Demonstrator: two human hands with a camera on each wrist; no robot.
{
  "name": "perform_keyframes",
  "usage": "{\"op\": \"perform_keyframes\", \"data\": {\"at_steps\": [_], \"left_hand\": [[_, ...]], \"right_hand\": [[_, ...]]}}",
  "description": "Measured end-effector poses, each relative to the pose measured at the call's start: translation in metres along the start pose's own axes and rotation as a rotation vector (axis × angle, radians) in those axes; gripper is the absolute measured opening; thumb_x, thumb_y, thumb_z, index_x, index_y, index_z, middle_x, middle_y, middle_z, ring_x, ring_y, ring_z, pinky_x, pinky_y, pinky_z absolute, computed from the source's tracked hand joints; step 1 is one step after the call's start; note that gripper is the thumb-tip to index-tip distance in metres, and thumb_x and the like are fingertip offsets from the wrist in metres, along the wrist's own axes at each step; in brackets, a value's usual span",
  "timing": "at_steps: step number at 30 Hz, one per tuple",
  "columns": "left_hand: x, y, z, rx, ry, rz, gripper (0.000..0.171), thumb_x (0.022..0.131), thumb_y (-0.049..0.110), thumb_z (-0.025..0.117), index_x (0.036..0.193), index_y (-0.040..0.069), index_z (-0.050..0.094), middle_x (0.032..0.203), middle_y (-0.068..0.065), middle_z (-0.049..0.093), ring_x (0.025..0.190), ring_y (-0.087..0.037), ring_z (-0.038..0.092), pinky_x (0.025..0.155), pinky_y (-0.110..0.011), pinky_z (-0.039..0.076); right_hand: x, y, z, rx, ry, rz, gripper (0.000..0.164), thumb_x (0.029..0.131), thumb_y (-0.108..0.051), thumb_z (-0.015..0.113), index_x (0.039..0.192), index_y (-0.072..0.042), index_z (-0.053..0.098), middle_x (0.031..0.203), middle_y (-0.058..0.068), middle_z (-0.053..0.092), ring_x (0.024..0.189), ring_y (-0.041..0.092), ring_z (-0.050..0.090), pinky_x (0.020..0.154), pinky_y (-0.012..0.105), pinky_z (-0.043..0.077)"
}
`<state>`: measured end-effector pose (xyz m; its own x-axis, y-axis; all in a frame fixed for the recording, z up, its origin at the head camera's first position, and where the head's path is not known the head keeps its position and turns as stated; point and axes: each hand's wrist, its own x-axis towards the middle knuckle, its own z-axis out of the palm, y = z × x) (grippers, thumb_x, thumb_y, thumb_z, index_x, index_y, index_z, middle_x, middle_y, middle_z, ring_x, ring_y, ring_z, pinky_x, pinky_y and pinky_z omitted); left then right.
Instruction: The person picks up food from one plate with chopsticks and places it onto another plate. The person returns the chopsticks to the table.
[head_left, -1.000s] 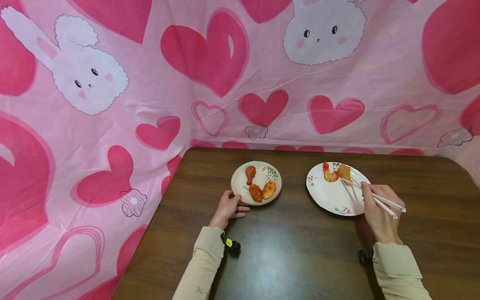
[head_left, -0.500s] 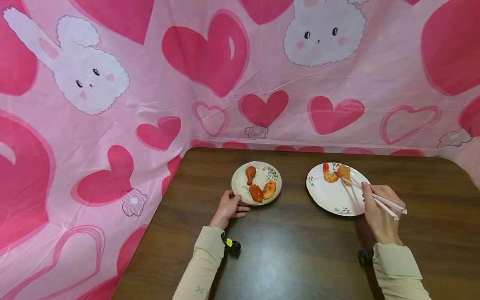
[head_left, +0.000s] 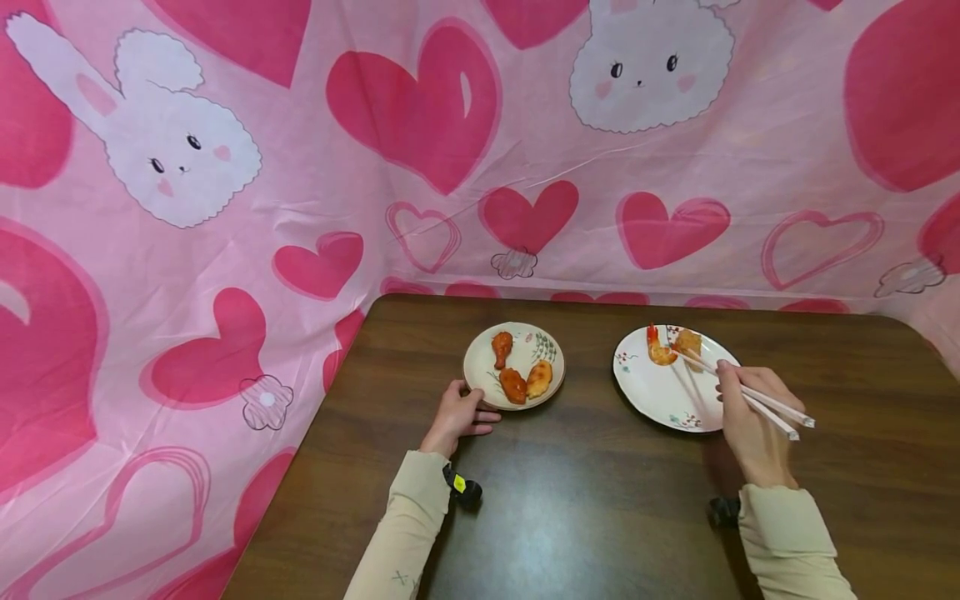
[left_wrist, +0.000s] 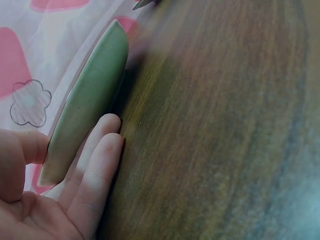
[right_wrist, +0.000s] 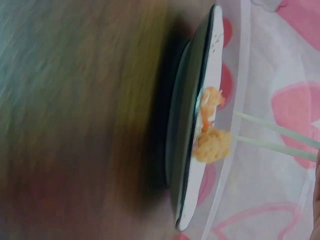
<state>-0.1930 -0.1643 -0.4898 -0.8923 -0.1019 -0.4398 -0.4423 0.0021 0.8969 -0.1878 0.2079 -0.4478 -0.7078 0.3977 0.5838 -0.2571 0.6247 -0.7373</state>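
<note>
My left hand [head_left: 455, 421] grips the near left rim of a small round plate [head_left: 480, 364], thumb at the rim and fingers low against its underside [left_wrist: 95, 100]. On it lie a drumstick [head_left: 502, 348], a glazed reddish-brown chicken piece [head_left: 513, 386] and a golden browned piece [head_left: 539, 379]. To the right, a pair of pale chopsticks [head_left: 772, 402] is held in my right hand [head_left: 753, 429] over a larger white plate [head_left: 663, 398]. Their tips hover by a shrimp [head_left: 662, 355] and a crumbly fried nugget [right_wrist: 212, 145], with nothing pinched between them in the right wrist view.
Both plates stand toward the far side of a dark wooden table [head_left: 585, 500], with a stretch of tabletop between them. A pink cloth [head_left: 450, 242] printed with hearts and rabbits hangs behind the table and along its left side.
My right hand has shifted slightly left, bringing the chopstick tips from the nugget's near edge toward the shrimp. The left hand, both plates and the food have stayed in place.
</note>
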Motion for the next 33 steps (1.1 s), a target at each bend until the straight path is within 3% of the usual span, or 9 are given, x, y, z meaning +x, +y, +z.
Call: {"op": "perform_keyframes", "data": {"at_steps": [11, 15, 20, 28, 33], "left_hand": [[0.0, 0.0, 0.0, 0.007, -0.004, 0.002, 0.039, 0.091, 0.02, 0.043, 0.125, 0.008, 0.031, 0.093, -0.016, 0.066, 0.073, -0.022, 0.068, 0.061, -0.034, 0.056], [-0.001, 0.001, 0.001, 0.005, -0.002, 0.005, 0.037, 0.091, 0.02, 0.043, 0.124, 0.007, 0.031, 0.091, -0.016, 0.066, 0.072, -0.021, 0.068, 0.061, -0.034, 0.056], [-0.002, 0.0, 0.0, -0.008, 0.001, 0.003, 0.035, 0.091, 0.019, 0.043, 0.122, 0.007, 0.032, 0.089, -0.016, 0.067, 0.071, -0.022, 0.068, 0.06, -0.035, 0.056], [-0.002, 0.0, -0.001, -0.003, 0.009, -0.008, 0.037, 0.091, 0.02, 0.043, 0.124, 0.008, 0.032, 0.092, -0.016, 0.066, 0.073, -0.021, 0.068, 0.061, -0.034, 0.056], [-0.002, 0.001, 0.001, 0.001, 0.005, 0.002, 0.039, 0.091, 0.021, 0.043, 0.126, 0.008, 0.031, 0.093, -0.016, 0.066, 0.073, -0.022, 0.068, 0.061, -0.034, 0.056]], "right_hand": [[-0.007, -0.028, 0.029, 0.196, -0.033, 0.007, 0.025, 0.082, -0.02, 0.063, 0.068, 0.0, 0.069, 0.062, -0.016, 0.054, 0.056, -0.005, 0.05, 0.047, 0.01, 0.036], [-0.012, -0.04, 0.044, 0.184, -0.057, -0.024, 0.025, 0.084, -0.02, 0.061, 0.066, -0.004, 0.069, 0.061, -0.009, 0.056, 0.06, -0.007, 0.048, 0.052, 0.009, 0.036], [-0.021, -0.058, 0.062, 0.201, -0.104, -0.022, 0.024, 0.085, -0.024, 0.06, 0.071, -0.007, 0.07, 0.064, -0.002, 0.059, 0.06, -0.007, 0.049, 0.052, 0.008, 0.037], [-0.034, -0.084, 0.088, 0.371, -0.218, 0.041, 0.023, 0.083, -0.028, 0.061, 0.079, -0.007, 0.07, 0.067, 0.004, 0.06, 0.053, 0.006, 0.055, 0.047, 0.011, 0.046], [-0.045, -0.095, 0.102, 0.409, -0.274, 0.033, 0.024, 0.084, -0.028, 0.061, 0.076, -0.006, 0.069, 0.067, 0.003, 0.059, 0.054, 0.008, 0.054, 0.047, 0.013, 0.044]]}}
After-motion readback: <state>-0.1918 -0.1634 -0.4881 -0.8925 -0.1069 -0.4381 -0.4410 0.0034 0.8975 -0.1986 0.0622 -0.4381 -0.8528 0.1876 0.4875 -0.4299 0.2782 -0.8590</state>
